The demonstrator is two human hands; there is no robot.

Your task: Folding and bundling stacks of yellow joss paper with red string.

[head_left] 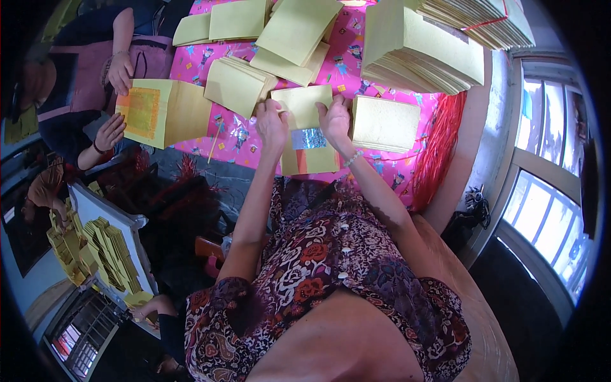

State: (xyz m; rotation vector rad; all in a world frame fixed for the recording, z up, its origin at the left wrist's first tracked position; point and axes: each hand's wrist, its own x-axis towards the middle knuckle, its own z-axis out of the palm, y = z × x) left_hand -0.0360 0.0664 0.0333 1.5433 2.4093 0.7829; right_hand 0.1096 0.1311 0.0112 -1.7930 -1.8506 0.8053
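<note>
A pale yellow paper bundle [303, 105] is held at its two sides, between my left hand [272, 125] and my right hand [336, 120]. My fingers curl round its edges, and their tips are partly hidden. Just below it shows a shiny silver foil patch [310, 139]. Nearer my body lies a yellow paper sheet [318, 160] with an orange-red mark at its left. Right of my right hand rests a stack of yellow paper [386, 124]. Another yellow paper stack [234, 88] lies to the left of my left hand.
A pink patterned cover [219, 137] spreads over the table. Tall paper stacks [423, 48] stand at the far right, beside hanging red strands [439, 149]. On the left, a co-worker's hands [114, 105] touch a yellow sheet with an orange square [140, 113]. More paper covers another table [143, 254].
</note>
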